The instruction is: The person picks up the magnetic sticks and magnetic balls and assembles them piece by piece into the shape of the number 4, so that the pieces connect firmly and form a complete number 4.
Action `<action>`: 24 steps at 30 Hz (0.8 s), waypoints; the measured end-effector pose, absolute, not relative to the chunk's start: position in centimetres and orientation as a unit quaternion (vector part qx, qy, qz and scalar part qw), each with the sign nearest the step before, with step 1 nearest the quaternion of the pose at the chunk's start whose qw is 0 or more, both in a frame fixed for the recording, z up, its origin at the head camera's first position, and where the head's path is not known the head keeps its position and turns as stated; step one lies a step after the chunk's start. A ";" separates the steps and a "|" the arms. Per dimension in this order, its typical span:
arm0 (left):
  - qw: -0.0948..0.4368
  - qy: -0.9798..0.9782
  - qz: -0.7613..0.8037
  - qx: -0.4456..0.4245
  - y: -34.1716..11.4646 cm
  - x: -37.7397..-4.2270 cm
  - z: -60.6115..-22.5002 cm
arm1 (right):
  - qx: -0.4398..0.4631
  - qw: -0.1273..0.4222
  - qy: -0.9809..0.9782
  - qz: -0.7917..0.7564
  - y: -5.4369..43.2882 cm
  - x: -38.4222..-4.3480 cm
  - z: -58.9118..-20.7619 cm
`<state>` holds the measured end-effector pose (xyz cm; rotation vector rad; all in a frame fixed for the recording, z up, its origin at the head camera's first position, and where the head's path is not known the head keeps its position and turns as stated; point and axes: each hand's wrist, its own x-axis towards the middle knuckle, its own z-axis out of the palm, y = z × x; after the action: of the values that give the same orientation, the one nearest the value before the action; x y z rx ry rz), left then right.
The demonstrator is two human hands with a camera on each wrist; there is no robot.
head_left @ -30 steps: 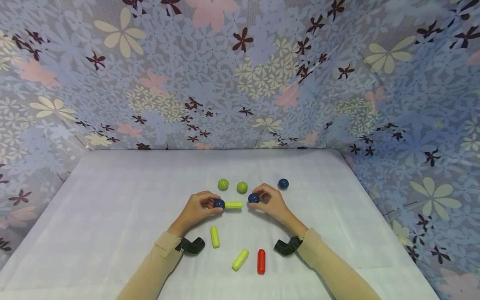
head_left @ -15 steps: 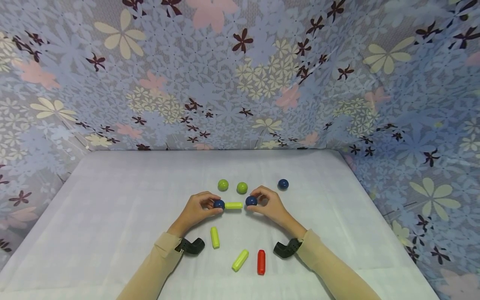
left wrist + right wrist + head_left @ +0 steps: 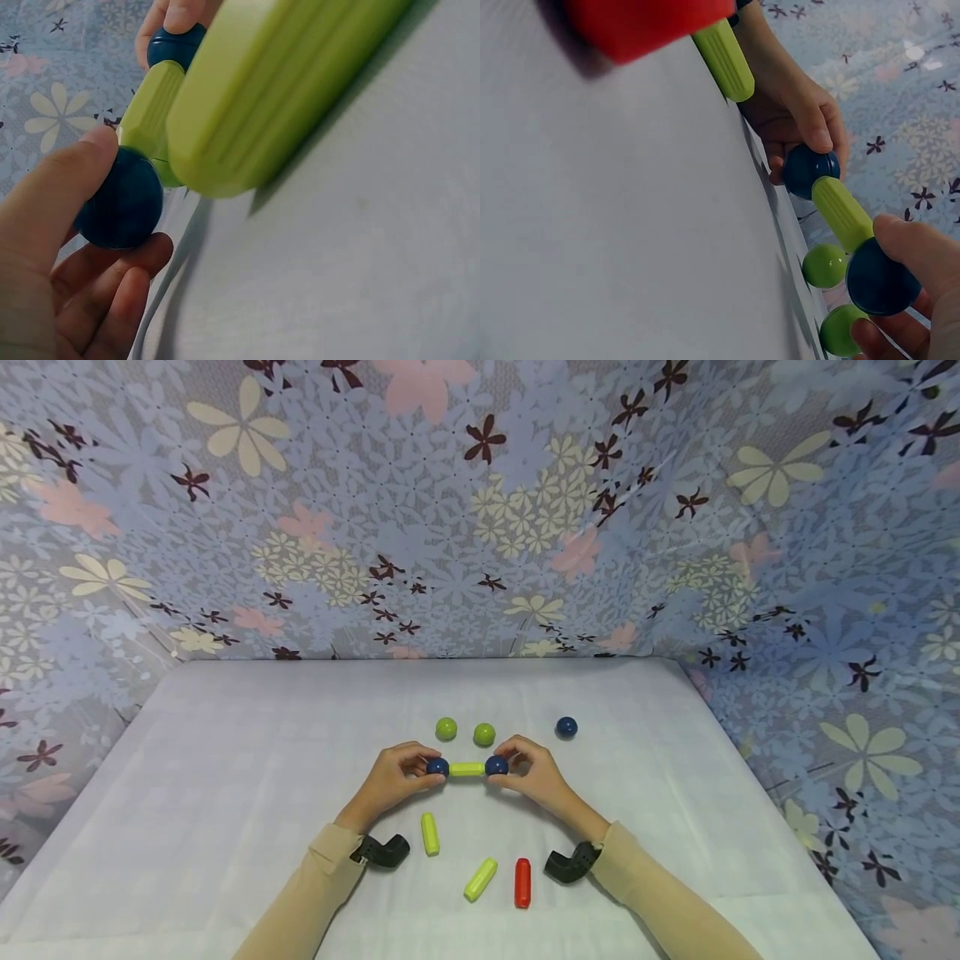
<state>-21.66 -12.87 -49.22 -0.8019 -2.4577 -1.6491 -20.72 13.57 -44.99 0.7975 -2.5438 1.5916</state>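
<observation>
My left hand (image 3: 403, 772) pinches a dark blue ball (image 3: 122, 201) between thumb and fingers. A yellow-green ribbed stick (image 3: 467, 769) runs from that ball to a second dark blue ball (image 3: 497, 766), which my right hand (image 3: 531, 770) pinches on the other side. In the right wrist view the stick's near end meets the right-hand ball (image 3: 881, 277), and its far end meets the left-hand ball (image 3: 810, 171). The three pieces lie in one line, roughly level, in the head view.
Two green balls (image 3: 446, 728) (image 3: 484, 734) sit just beyond the hands, and a third blue ball (image 3: 567, 727) is farther right. Nearer the person lie two yellow-green sticks (image 3: 430, 834) (image 3: 480, 879) and a red stick (image 3: 522, 883). A flowered cloth (image 3: 420, 527) backs the white table (image 3: 225, 760).
My right hand has moved left and slightly down, bringing its blue ball from a gap away up against the stick's right end. The left hand has stayed still.
</observation>
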 end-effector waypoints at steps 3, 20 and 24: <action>0.043 -0.800 -0.537 -0.263 -12.9 -21.6 -49.2 | 0.251 0.015 -0.821 0.513 13.5 -20.6 -45.0; 0.049 -0.820 -0.514 -0.248 -12.9 -21.6 -49.2 | 0.253 -0.003 -0.818 0.517 13.6 -20.9 -45.5; 0.043 -0.823 -0.511 -0.243 -12.9 -21.7 -49.2 | 0.255 -0.012 -0.821 0.512 13.6 -20.9 -45.5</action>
<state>-21.69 -12.87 -49.15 -0.7427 -2.5176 -1.5628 -20.93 13.60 -45.53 0.8063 -2.5983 1.6201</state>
